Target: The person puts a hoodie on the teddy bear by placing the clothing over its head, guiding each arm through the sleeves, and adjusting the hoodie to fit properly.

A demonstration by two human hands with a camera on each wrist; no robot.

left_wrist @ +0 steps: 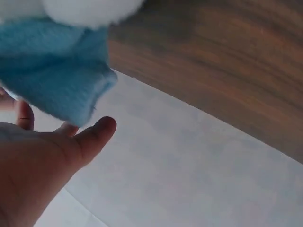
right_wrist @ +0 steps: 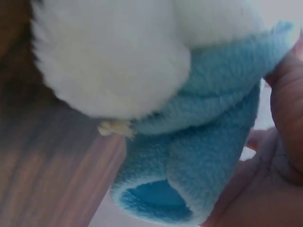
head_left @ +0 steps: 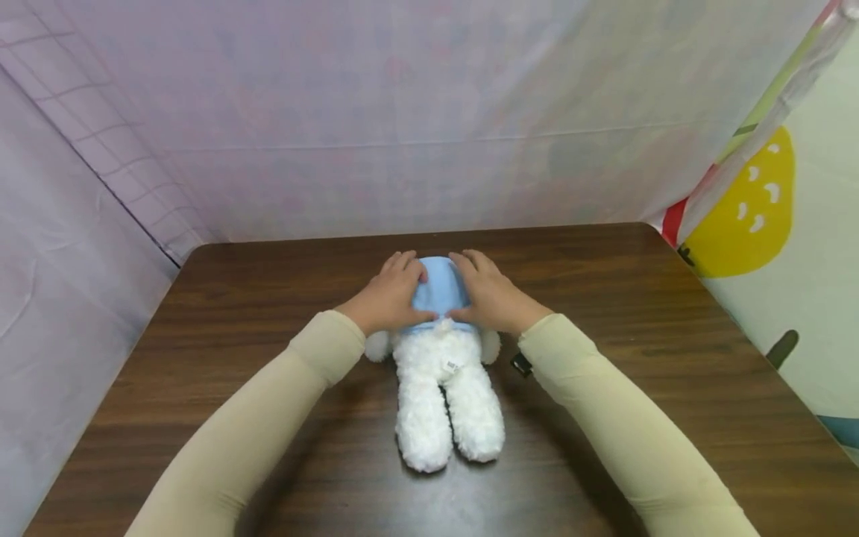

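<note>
Left hand [head_left: 389, 295] and right hand [head_left: 498, 297] grip the blue cloth [head_left: 439, 287] between them, on the white plush toy [head_left: 426, 365].

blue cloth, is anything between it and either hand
Nothing visible: the left hand and right hand hold the blue cloth directly, one on each side. The white plush reaches from its near edge toward the person, not between cloth and hands.
</note>
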